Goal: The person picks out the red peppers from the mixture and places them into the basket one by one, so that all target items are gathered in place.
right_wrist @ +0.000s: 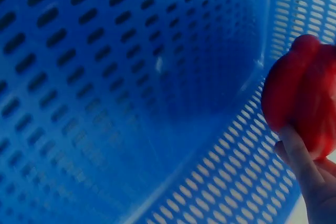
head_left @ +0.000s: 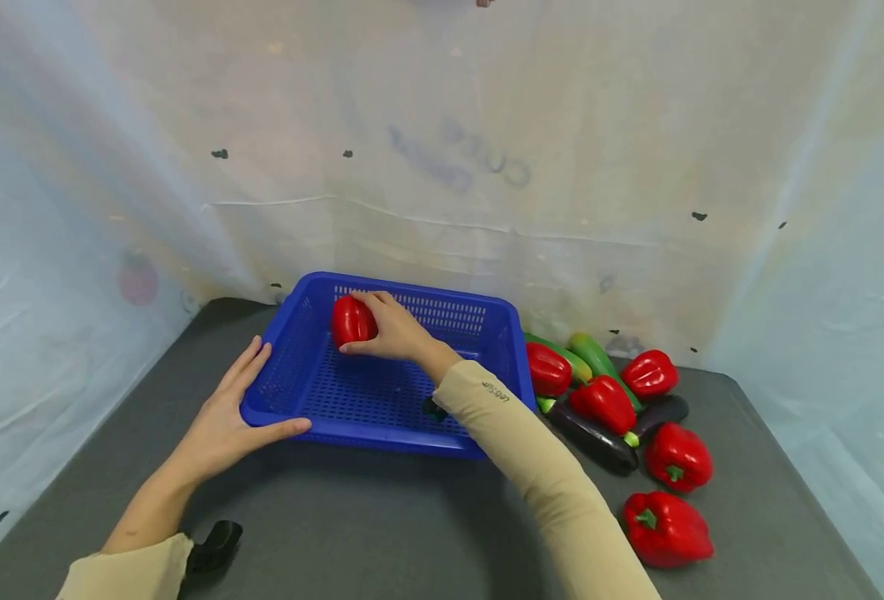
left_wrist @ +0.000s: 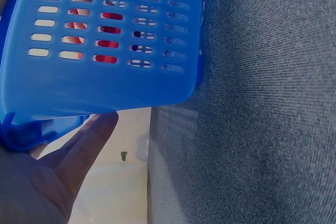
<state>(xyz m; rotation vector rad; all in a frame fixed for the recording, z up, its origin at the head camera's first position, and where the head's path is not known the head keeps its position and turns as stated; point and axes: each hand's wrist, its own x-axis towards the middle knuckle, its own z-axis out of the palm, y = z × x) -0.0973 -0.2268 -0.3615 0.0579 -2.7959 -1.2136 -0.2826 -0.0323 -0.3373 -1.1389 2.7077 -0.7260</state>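
Note:
A blue perforated plastic basket stands on the dark table. Inside its rim, toward the left end, my right hand holds a red bell pepper between thumb and fingers. The right wrist view shows this pepper high above the basket floor. My left hand spans the basket's near left corner, thumb along the front rim and straight fingers along the left side. Through the slots in the basket wall, the left wrist view catches patches of red.
Right of the basket lie several red bell peppers, dark purple eggplants and green zucchini-like vegetables, some close against its right wall. Pale plastic sheeting hangs behind and along both sides of the grey table.

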